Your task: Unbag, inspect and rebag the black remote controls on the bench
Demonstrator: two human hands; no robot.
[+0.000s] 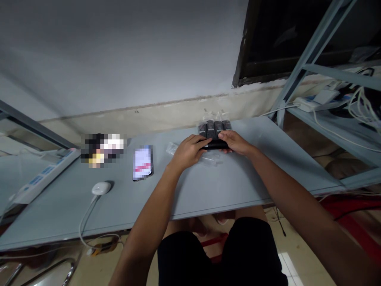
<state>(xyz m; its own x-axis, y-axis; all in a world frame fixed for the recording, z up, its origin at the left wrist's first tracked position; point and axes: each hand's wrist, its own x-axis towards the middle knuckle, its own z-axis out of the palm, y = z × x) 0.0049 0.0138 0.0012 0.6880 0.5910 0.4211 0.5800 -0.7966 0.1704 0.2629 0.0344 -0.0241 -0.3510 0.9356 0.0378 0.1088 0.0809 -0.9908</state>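
Both of my hands grip a black oblong object point(216, 144) just above the table, too dark to name more exactly. My left hand point(190, 150) is closed around its left end, fingers over the top. At its right end my right hand point(235, 142) pinches it, thumb on top and fingertips below. Right behind it, several dark packets in clear plastic bags point(210, 127) lie side by side. A crumpled clear plastic bag point(210, 158) rests under and in front of my hands. Another piece of clear plastic point(171, 148) lies beyond my left wrist.
On the grey-blue table point(232, 186), a phone point(143, 163) and a white rounded device with a cable point(101, 188) lie to the left. A white power strip point(44, 174) runs along the left side. A metal shelf frame point(306, 65) with cables stands at right.
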